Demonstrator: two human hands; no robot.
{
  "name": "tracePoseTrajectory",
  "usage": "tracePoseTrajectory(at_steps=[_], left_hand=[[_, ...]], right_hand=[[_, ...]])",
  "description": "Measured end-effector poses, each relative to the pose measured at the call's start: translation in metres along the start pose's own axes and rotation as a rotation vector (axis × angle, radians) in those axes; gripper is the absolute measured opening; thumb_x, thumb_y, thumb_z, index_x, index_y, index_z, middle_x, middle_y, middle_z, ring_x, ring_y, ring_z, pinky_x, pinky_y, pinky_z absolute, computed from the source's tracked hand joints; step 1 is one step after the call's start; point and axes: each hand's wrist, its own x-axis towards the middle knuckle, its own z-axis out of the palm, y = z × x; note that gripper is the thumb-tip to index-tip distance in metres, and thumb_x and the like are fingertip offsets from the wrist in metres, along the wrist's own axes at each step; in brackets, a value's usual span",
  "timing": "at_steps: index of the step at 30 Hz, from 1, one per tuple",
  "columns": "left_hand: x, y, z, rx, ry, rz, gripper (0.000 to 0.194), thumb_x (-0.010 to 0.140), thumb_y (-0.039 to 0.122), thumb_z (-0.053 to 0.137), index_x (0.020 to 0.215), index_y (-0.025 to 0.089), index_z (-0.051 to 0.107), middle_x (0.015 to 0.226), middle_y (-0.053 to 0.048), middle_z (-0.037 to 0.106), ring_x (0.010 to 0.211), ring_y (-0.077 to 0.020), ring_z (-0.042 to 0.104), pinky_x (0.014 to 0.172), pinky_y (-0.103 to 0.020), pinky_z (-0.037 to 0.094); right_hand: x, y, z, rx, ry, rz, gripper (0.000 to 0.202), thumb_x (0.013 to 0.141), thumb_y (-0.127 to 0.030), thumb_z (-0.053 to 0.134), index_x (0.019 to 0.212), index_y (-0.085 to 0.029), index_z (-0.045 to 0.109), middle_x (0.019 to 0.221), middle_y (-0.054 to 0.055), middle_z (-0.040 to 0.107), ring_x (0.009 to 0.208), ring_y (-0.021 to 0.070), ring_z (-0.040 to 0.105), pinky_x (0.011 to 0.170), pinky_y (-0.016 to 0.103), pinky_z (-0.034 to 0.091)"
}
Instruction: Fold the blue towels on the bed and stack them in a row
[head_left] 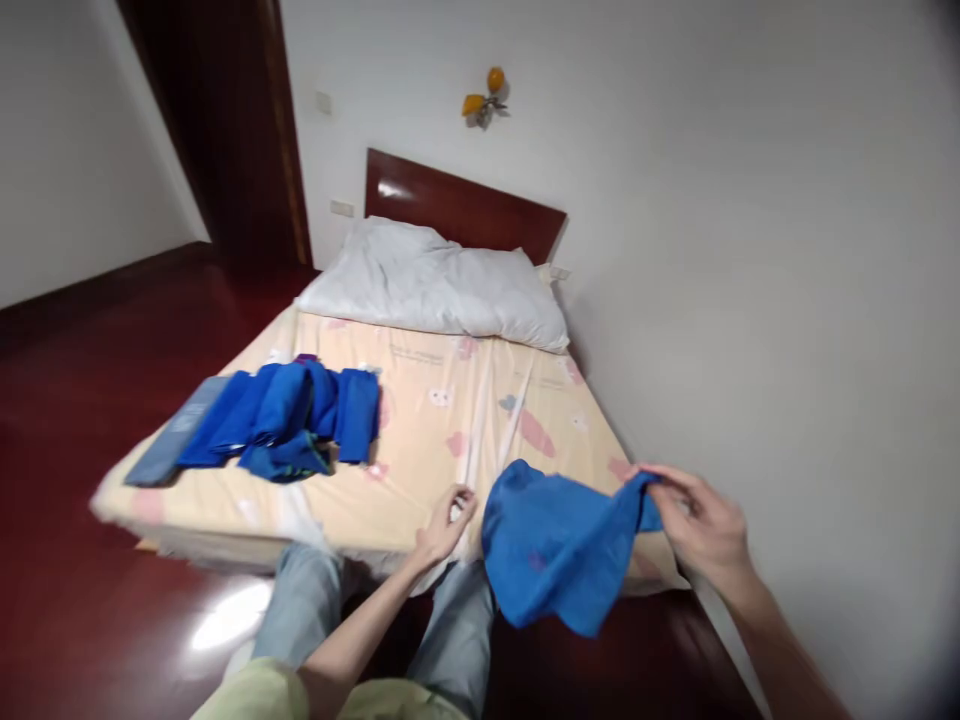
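Observation:
A blue cloth (562,545) hangs from my right hand (701,520), which pinches one corner of it at the right of the view. The cloth droops over the front edge of the bed, its lower part loose. Just left of the cloth is my left hand (448,520), fingers curled with the thumb near the fingertips; whether anything small is between them cannot be made out. At the left side of the bed lie several folded blue cloths (281,400) in a row, with a grey-blue folded one (176,435) at the outer end.
The bed (420,430) has a patterned cream sheet. White pillows or bedding (442,280) lie against the dark wooden headboard (465,200). A white wall (750,250) rises close on the right. Dark red floor (67,450) shows at the left.

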Motion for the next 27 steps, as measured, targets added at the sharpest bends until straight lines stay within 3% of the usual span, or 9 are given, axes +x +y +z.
tracePoseTrajectory(at_steps=[2, 4, 7, 10, 13, 17, 21, 25, 27], left_hand=[[-0.017, 0.065, -0.022, -0.215, -0.161, 0.182, 0.040, 0.100, 0.045, 0.058, 0.131, 0.020, 0.061, 0.129, -0.013, 0.067, 0.115, -0.0226, 0.064, 0.101, -0.035, 0.051], [-0.040, 0.117, -0.045, -0.233, -0.315, 0.299, 0.052, 0.092, 0.046, 0.073, 0.135, 0.021, 0.062, 0.134, -0.013, 0.065, 0.123, -0.0245, 0.061, 0.104, -0.035, 0.050], [-0.079, 0.157, -0.074, -0.107, -0.372, 0.306, 0.041, 0.092, 0.042, 0.074, 0.127, 0.020, 0.069, 0.119, -0.011, 0.071, 0.107, -0.0215, 0.067, 0.096, -0.032, 0.053], [-0.112, 0.160, -0.094, -0.002, -0.261, 0.238, 0.029, 0.097, 0.038, 0.068, 0.119, 0.019, 0.071, 0.109, -0.010, 0.074, 0.100, -0.0215, 0.068, 0.092, -0.032, 0.053], [-0.134, 0.153, -0.105, 0.051, -0.239, 0.256, 0.023, 0.101, 0.031, 0.061, 0.119, 0.019, 0.072, 0.110, -0.011, 0.074, 0.106, -0.0224, 0.069, 0.097, -0.033, 0.053], [-0.159, 0.143, -0.107, 0.187, -0.190, 0.327, 0.027, 0.105, 0.020, 0.050, 0.124, 0.021, 0.069, 0.115, -0.010, 0.073, 0.106, -0.0200, 0.070, 0.095, -0.031, 0.055], [-0.185, 0.132, -0.107, 0.402, -0.093, 0.381, 0.025, 0.105, 0.016, 0.044, 0.108, 0.021, 0.068, 0.100, -0.008, 0.071, 0.089, -0.0176, 0.069, 0.079, -0.027, 0.056], [-0.202, 0.126, -0.118, 0.504, -0.092, 0.411, 0.025, 0.103, 0.011, 0.042, 0.105, 0.021, 0.065, 0.094, -0.006, 0.068, 0.081, -0.0150, 0.067, 0.072, -0.024, 0.054], [-0.207, 0.124, -0.128, 0.516, -0.018, 0.438, 0.028, 0.101, 0.007, 0.042, 0.107, 0.022, 0.064, 0.097, -0.006, 0.069, 0.083, -0.0140, 0.069, 0.073, -0.022, 0.055]], right_hand=[[-0.039, -0.041, 0.030, 0.131, -0.177, 0.029, 0.018, 0.099, -0.032, 0.064, 0.112, -0.026, 0.075, 0.095, 0.005, 0.081, 0.080, 0.0190, 0.080, 0.075, 0.027, 0.069], [-0.073, -0.081, 0.065, 0.230, -0.319, 0.055, 0.019, 0.100, -0.030, 0.062, 0.115, -0.027, 0.073, 0.098, 0.006, 0.082, 0.082, 0.0205, 0.081, 0.077, 0.029, 0.070], [-0.108, -0.133, 0.110, 0.289, -0.291, 0.050, 0.018, 0.101, -0.028, 0.059, 0.113, -0.030, 0.072, 0.100, 0.004, 0.081, 0.081, 0.0212, 0.081, 0.076, 0.030, 0.070], [-0.125, -0.168, 0.135, 0.303, -0.174, 0.031, 0.014, 0.101, -0.026, 0.060, 0.107, -0.028, 0.071, 0.094, 0.003, 0.081, 0.076, 0.0198, 0.080, 0.072, 0.026, 0.069], [-0.134, -0.190, 0.143, 0.308, -0.132, 0.026, 0.011, 0.099, -0.024, 0.062, 0.106, -0.027, 0.070, 0.085, 0.000, 0.080, 0.067, 0.0171, 0.079, 0.068, 0.023, 0.067], [-0.148, -0.207, 0.144, 0.289, -0.076, 0.021, 0.009, 0.098, -0.022, 0.063, 0.100, -0.027, 0.070, 0.079, 0.000, 0.078, 0.064, 0.0165, 0.077, 0.067, 0.022, 0.066], [-0.169, -0.214, 0.148, 0.356, -0.049, 0.111, 0.005, 0.095, -0.021, 0.066, 0.096, -0.026, 0.068, 0.085, 0.002, 0.077, 0.073, 0.0182, 0.079, 0.069, 0.024, 0.067], [-0.188, -0.209, 0.155, 0.409, -0.195, 0.155, 0.007, 0.091, -0.026, 0.073, 0.094, -0.026, 0.067, 0.078, 0.000, 0.072, 0.068, 0.0179, 0.074, 0.067, 0.027, 0.065], [-0.196, -0.202, 0.160, 0.402, -0.323, 0.112, 0.006, 0.091, -0.026, 0.074, 0.089, -0.027, 0.068, 0.076, 0.000, 0.070, 0.069, 0.0188, 0.071, 0.067, 0.028, 0.062]])
